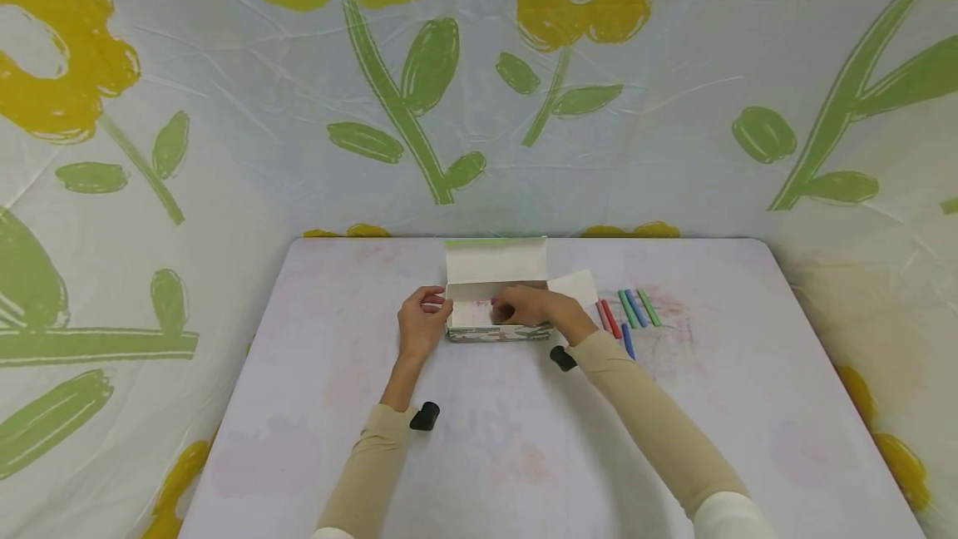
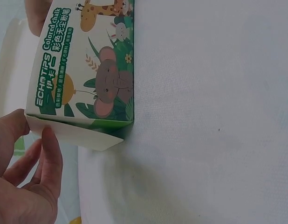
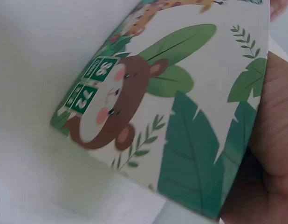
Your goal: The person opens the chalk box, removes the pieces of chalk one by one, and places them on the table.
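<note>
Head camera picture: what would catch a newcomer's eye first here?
Probably the big yellow-and-green flower cloth hung behind and around the pale table. Next, the open colored-chalk box at the table's middle, its lid flap standing up: the left hand holds its left end, and the right hand reaches into it. Just to the box's right lies a short row of loose chalk sticks, red, green and blue.

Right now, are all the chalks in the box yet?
Not yet. The green animal-print cardboard chalk box is already open, lid up. The left hand steadies its end while the right hand reaches inside. Six coloured chalk sticks lie outside on the white table.
</note>
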{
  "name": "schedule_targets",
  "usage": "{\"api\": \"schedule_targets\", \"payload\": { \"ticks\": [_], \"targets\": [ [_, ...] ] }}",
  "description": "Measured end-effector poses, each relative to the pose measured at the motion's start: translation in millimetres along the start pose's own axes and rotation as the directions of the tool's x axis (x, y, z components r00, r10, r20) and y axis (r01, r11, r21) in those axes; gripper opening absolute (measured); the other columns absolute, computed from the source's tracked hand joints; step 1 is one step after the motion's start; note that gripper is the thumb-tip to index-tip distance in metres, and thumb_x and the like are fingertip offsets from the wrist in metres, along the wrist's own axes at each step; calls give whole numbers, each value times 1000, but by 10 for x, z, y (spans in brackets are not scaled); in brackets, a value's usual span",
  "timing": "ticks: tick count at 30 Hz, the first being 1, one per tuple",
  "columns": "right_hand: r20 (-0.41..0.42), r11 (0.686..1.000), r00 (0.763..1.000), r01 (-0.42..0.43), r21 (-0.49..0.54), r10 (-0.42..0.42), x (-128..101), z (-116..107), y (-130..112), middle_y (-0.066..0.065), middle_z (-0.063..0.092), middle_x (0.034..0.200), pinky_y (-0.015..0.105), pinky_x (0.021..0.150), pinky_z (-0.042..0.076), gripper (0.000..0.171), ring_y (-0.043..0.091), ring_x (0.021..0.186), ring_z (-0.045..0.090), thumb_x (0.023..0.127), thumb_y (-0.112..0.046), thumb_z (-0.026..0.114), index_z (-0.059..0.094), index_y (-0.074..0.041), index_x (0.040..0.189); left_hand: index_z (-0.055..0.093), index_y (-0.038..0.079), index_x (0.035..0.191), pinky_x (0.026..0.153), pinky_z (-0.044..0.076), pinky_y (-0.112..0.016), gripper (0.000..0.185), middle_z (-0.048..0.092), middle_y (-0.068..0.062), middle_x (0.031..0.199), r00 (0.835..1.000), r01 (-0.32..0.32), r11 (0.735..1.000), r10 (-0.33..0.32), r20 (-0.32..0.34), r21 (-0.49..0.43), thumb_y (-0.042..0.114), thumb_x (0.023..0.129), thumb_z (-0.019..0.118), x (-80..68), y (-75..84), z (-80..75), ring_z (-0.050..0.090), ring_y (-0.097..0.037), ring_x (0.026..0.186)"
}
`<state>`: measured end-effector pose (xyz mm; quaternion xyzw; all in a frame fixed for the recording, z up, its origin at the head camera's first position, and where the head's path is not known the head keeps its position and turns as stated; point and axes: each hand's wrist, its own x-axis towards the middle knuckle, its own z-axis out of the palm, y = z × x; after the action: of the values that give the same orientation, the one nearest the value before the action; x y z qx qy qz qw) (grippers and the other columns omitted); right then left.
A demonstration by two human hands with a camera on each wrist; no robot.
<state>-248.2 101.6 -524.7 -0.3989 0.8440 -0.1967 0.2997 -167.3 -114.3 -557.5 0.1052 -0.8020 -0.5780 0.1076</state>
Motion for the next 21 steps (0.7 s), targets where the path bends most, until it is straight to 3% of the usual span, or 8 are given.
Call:
{"api": "schedule_targets", "payload": {
  "ticks": [4, 8, 21],
  "targets": [
    [-40, 997, 998, 50, -51, -52, -28, 11, -28, 13, 72, 102, 33, 82, 53, 13, 22, 90, 65, 101, -5, 64, 73, 1, 108, 74, -2, 112, 73, 57, -33, 25, 73, -13, 94, 1000, -3, 1000, 3, -5, 10, 5, 88, 77, -4, 0, 7, 69, -27, 83],
    [-82, 997, 995, 47, -58, -52, -61, 31, -33, 16, 72, 106, 37, 86, 54, 17, 26, 95, 66, 101, -4, 64, 72, 4, 112, 74, -2, 113, 73, 57, -34, 25, 73, -13, 95, 1000, 2, 1000, -2, -1, 12, 6, 89, 77, -11, 7, 13, 69, -27, 84],
    [-227, 988, 965, 144, 46, -130, -215, 27, 46, 14, 71, 111, 39, 92, 54, 20, 24, 103, 65, 99, -6, 67, 68, 6, 116, 72, -4, 114, 74, 58, -37, 27, 72, -15, 95, 1000, -10, 1000, 10, 6, 22, 4, 89, 77, -23, 35, 8, 69, -30, 84]
  ]
}}
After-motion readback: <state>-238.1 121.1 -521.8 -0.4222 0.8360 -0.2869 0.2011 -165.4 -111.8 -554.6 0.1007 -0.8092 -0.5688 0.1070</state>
